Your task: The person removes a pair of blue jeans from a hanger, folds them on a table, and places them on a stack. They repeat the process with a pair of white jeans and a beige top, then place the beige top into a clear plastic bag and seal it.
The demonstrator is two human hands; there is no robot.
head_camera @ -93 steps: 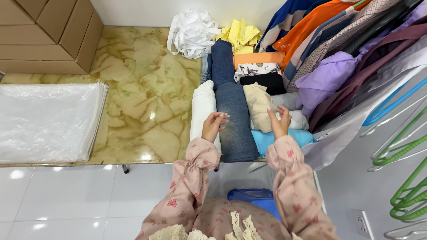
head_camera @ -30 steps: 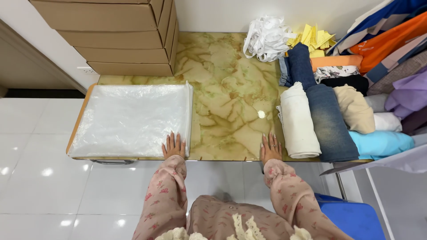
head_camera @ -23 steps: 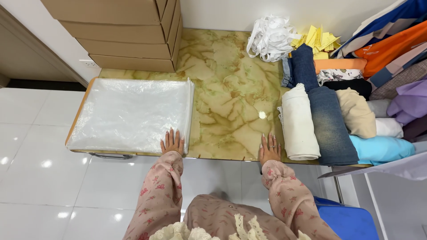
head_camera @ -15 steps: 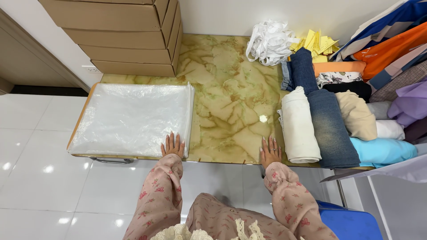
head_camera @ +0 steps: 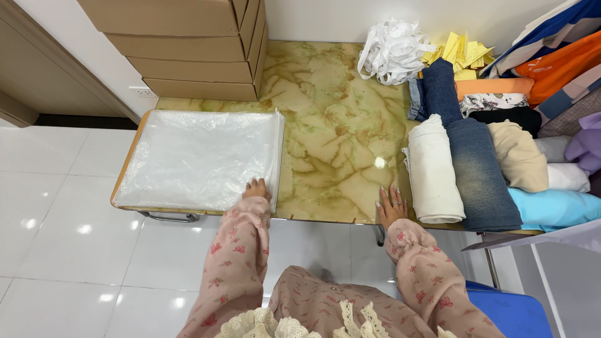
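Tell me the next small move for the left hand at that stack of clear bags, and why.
Probably pinch the top sheet at the near right corner and lift it. The left hand rests right on that corner of the stack of clear plastic bags, empty, fingers on the edge. The right hand lies flat on the marble table beside the cream folded garment, holding nothing.

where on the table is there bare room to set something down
The open patch is the marbled table top between the stack of clear plastic bags and the folded white cloth, running back to the cardboard boxes. The right side is crowded with folded clothes.
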